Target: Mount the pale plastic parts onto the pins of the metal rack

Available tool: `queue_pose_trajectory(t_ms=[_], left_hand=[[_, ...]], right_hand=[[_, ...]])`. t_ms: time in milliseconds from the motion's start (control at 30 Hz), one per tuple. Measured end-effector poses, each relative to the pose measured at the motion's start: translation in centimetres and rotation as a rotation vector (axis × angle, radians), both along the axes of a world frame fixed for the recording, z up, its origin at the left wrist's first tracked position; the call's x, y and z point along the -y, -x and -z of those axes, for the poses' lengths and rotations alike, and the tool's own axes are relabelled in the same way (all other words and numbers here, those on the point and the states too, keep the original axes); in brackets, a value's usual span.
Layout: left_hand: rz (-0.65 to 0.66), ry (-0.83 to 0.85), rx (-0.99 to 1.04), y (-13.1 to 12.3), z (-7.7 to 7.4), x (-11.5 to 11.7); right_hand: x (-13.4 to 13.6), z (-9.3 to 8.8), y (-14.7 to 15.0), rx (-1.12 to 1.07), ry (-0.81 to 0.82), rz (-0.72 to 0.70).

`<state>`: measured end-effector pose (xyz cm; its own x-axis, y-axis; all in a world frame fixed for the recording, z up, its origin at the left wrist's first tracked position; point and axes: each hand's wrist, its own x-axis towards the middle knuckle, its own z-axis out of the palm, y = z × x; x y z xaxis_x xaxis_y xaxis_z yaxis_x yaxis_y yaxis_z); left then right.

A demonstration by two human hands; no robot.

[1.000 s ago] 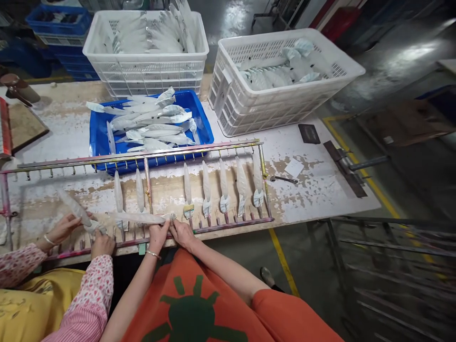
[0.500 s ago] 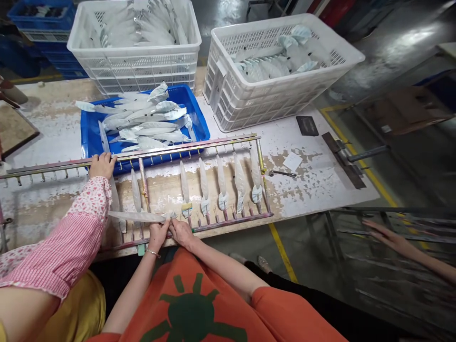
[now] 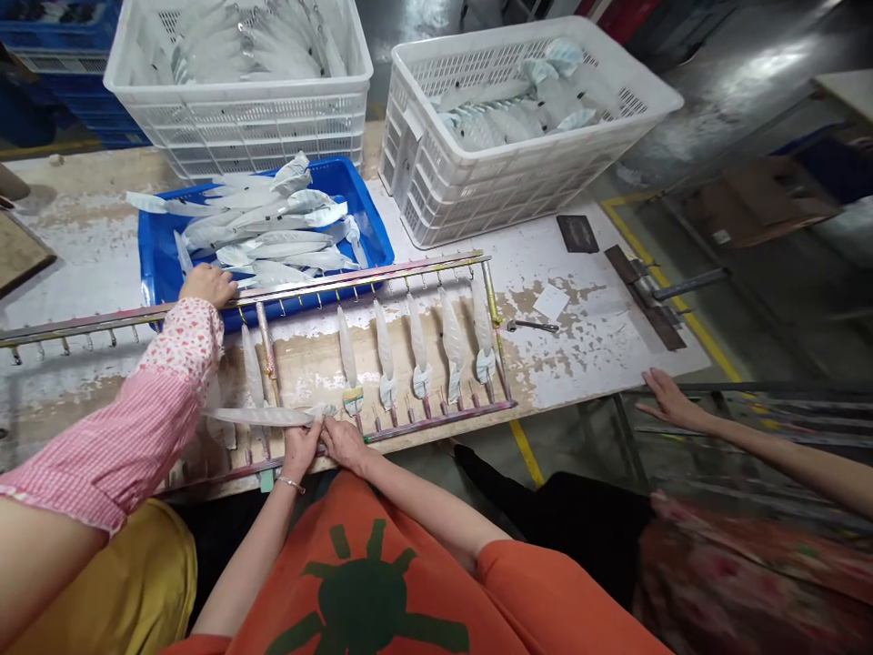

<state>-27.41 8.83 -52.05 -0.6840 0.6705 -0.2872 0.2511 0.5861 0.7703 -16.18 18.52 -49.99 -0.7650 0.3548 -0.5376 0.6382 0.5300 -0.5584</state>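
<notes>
My left hand (image 3: 300,448) and my right hand (image 3: 343,440) meet at the near rail of a metal rack (image 3: 436,419), both pinching the tail end of a long pale fish-shaped piece (image 3: 263,417) that lies sideways over the rack. Several similar pieces (image 3: 415,347) hang upright in the rack to the right. A blue tray (image 3: 154,259) behind the rack holds a pile of the same pieces.
A co-worker's pink-sleeved arm reaches from the left; that hand (image 3: 208,284) rests at the blue tray's front. Another person's hand (image 3: 670,404) touches the table's right corner. Two white crates (image 3: 273,118) (image 3: 532,173) of pieces stand at the back. A small tool (image 3: 536,325) lies right of the rack.
My hands stayed on the piece. The co-worker's arm rose from the rack's near rail to the blue tray. Another person came in from the right and put a hand on the table corner.
</notes>
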Motion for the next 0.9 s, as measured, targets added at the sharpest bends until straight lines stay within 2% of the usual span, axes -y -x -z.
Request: queue_pose_trajectory(t_ms=[367, 467, 600, 700, 833, 900], left_hand=[[-0.032, 0.017, 0.075, 0.3, -0.2, -1.0], [-0.025, -0.043, 0.078, 0.9, -0.9, -2.1], [-0.128, 0.006, 0.038, 1.4, -1.6, -4.7], [-0.163, 0.026, 0.025, 1.5, -1.6, -6.3], [-0.181, 0.047, 0.024, 1.8, -1.2, -7.1], [-0.187, 0.064, 0.023, 2.0, -1.0, -6.9]], right_hand=[[-0.6, 0.7, 0.9, -0.005, 0.005, -0.090], [-0.6, 0.9, 1.3, -0.020, -0.008, -0.127], [-0.1, 1.0, 0.9, -0.061, -0.041, -0.117], [1.0, 1.8, -0.2, -0.165, -0.026, 0.004], [2.3, 4.2, -1.6, -0.431, 0.244, 0.276], [2.5, 5.1, -1.7, -0.487, 0.327, 0.319]])
